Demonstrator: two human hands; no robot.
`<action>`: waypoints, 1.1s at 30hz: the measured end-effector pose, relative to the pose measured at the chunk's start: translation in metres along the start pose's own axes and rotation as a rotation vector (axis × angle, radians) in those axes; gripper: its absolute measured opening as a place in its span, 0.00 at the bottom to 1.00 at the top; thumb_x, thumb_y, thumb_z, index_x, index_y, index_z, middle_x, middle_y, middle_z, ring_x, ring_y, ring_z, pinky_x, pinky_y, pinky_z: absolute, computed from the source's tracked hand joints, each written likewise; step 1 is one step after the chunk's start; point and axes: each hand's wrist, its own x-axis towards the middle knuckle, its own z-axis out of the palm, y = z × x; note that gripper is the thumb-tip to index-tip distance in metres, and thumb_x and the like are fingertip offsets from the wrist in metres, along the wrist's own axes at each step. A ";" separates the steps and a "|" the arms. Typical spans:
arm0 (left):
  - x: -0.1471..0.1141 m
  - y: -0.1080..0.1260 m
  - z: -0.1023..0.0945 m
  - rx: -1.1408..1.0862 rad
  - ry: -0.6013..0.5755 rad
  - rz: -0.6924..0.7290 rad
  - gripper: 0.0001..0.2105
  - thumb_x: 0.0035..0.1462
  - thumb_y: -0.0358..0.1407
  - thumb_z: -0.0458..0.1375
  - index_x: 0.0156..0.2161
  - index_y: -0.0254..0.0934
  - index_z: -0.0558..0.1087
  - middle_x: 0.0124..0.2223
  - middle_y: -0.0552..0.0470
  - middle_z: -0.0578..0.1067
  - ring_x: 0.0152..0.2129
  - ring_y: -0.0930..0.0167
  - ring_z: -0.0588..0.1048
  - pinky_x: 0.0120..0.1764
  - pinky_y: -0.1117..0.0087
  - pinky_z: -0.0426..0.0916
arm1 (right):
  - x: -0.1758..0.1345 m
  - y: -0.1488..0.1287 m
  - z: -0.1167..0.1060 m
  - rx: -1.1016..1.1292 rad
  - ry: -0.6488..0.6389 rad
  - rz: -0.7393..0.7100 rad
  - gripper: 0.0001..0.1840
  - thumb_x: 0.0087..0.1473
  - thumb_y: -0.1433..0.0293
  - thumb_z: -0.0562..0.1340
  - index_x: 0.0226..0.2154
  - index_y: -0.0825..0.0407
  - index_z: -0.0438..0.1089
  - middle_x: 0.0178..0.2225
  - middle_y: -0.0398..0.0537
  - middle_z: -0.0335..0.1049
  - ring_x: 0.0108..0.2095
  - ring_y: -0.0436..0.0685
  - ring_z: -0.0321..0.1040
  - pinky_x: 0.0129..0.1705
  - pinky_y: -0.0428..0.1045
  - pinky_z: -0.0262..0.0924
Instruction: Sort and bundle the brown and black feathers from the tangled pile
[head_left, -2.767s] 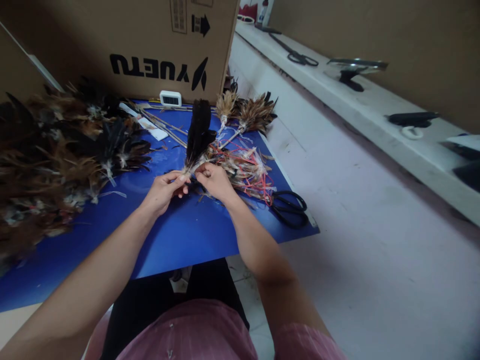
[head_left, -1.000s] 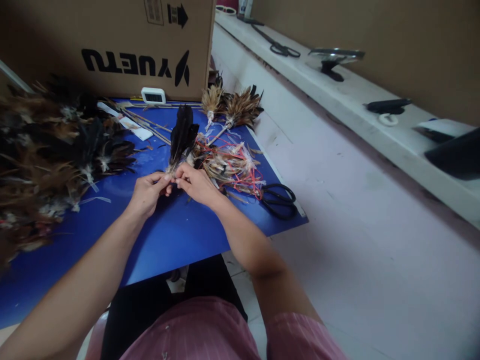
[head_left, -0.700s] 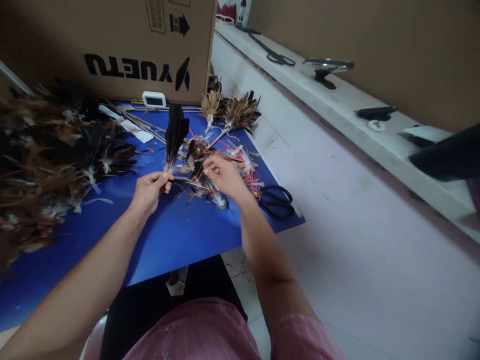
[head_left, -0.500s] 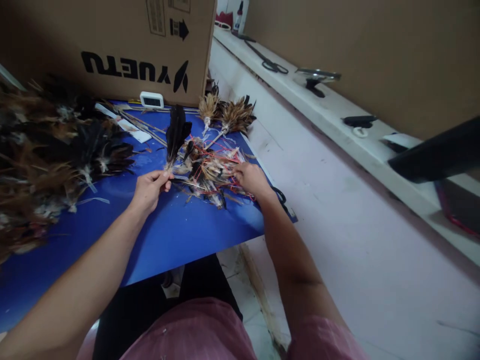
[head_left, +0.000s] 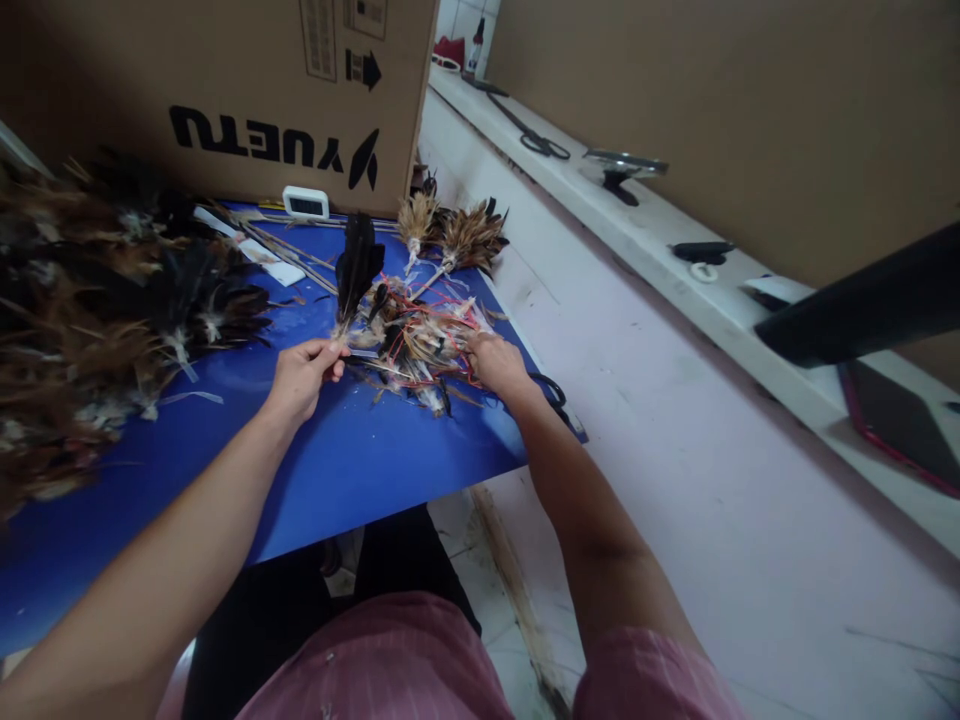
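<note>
Pinched at its pale quill end, a bunch of black feathers [head_left: 358, 268] stands upright in my left hand [head_left: 304, 375], above the blue tabletop [head_left: 360, 450]. My right hand [head_left: 495, 362] is at the right side of a loose heap of feathers and red strings [head_left: 424, 350]. Its fingers are bent into the heap, and what they grip there is hidden. A strip of clear tape or plastic [head_left: 364, 353] lies just right of my left fingertips. Beyond the heap lie two tied brown feather bundles [head_left: 469, 240], one with a stick.
A large pile of brown and black feather bundles [head_left: 97, 330] covers the table's left. Behind stand a cardboard box [head_left: 262, 60] and a small white display device [head_left: 306, 203]. Black-handled scissors [head_left: 551, 392] lie at the right edge. The wall ledge [head_left: 562, 165] holds more scissors and a phone [head_left: 900, 420].
The view has shifted slightly. My left hand still holds the black feathers in the same spot, and my right hand stays at the heap with only a slight shift.
</note>
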 end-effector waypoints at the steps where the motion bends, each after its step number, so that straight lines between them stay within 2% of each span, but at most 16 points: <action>1: 0.000 0.000 0.000 0.000 0.000 0.003 0.06 0.52 0.29 0.61 0.25 0.33 0.78 0.17 0.53 0.69 0.15 0.78 0.64 0.21 0.76 0.59 | 0.000 0.002 0.000 0.046 0.029 -0.001 0.14 0.58 0.72 0.53 0.41 0.53 0.73 0.46 0.57 0.71 0.44 0.61 0.71 0.45 0.53 0.63; 3: 0.000 0.000 0.000 0.000 -0.002 0.007 0.06 0.52 0.30 0.61 0.26 0.33 0.77 0.17 0.53 0.69 0.15 0.78 0.64 0.21 0.76 0.59 | 0.001 0.007 -0.003 0.179 0.122 -0.007 0.10 0.55 0.72 0.57 0.36 0.53 0.73 0.43 0.55 0.72 0.42 0.59 0.70 0.45 0.51 0.62; 5: 0.000 0.000 0.000 0.003 -0.004 0.011 0.06 0.52 0.30 0.61 0.26 0.32 0.77 0.17 0.53 0.69 0.14 0.78 0.64 0.21 0.76 0.59 | 0.001 0.013 -0.009 0.378 0.214 -0.006 0.06 0.51 0.72 0.60 0.31 0.53 0.73 0.36 0.50 0.73 0.37 0.56 0.70 0.41 0.50 0.62; 9: -0.001 0.001 0.001 0.020 0.009 0.008 0.05 0.51 0.31 0.62 0.26 0.32 0.77 0.17 0.54 0.68 0.14 0.78 0.64 0.21 0.77 0.59 | 0.001 0.014 -0.032 0.936 0.219 -0.015 0.04 0.48 0.69 0.61 0.28 0.53 0.69 0.22 0.41 0.69 0.23 0.51 0.67 0.29 0.47 0.61; 12: -0.002 0.002 0.002 0.015 0.010 -0.002 0.05 0.50 0.32 0.62 0.26 0.31 0.77 0.16 0.54 0.68 0.14 0.78 0.64 0.21 0.77 0.59 | 0.000 0.007 -0.051 1.143 0.261 -0.022 0.06 0.45 0.68 0.65 0.26 0.53 0.68 0.19 0.39 0.67 0.19 0.47 0.62 0.24 0.44 0.57; 16: -0.002 0.001 0.001 0.015 0.005 -0.002 0.06 0.50 0.33 0.62 0.27 0.32 0.77 0.16 0.54 0.68 0.14 0.78 0.64 0.21 0.77 0.59 | 0.002 -0.003 -0.066 1.263 0.308 -0.043 0.11 0.45 0.64 0.67 0.24 0.53 0.68 0.19 0.39 0.66 0.18 0.44 0.58 0.20 0.42 0.52; 21: -0.001 -0.001 0.000 0.022 0.003 0.014 0.08 0.48 0.36 0.64 0.27 0.31 0.77 0.16 0.54 0.69 0.14 0.78 0.64 0.21 0.76 0.59 | 0.010 -0.010 -0.071 1.363 0.303 -0.044 0.15 0.45 0.61 0.68 0.23 0.52 0.65 0.17 0.38 0.65 0.16 0.43 0.57 0.17 0.41 0.52; 27: 0.000 -0.002 0.000 0.037 0.003 0.020 0.09 0.46 0.38 0.64 0.27 0.32 0.76 0.17 0.55 0.69 0.14 0.78 0.64 0.21 0.76 0.58 | 0.020 -0.018 -0.078 1.320 0.358 -0.117 0.11 0.43 0.67 0.67 0.32 0.52 0.70 0.19 0.36 0.65 0.17 0.44 0.61 0.16 0.40 0.51; 33: 0.000 -0.003 0.000 0.054 0.000 0.034 0.09 0.46 0.38 0.64 0.27 0.32 0.77 0.17 0.54 0.69 0.15 0.77 0.65 0.21 0.75 0.59 | 0.025 -0.024 -0.093 1.209 0.399 -0.142 0.10 0.44 0.65 0.68 0.29 0.53 0.72 0.21 0.39 0.67 0.19 0.45 0.62 0.18 0.41 0.53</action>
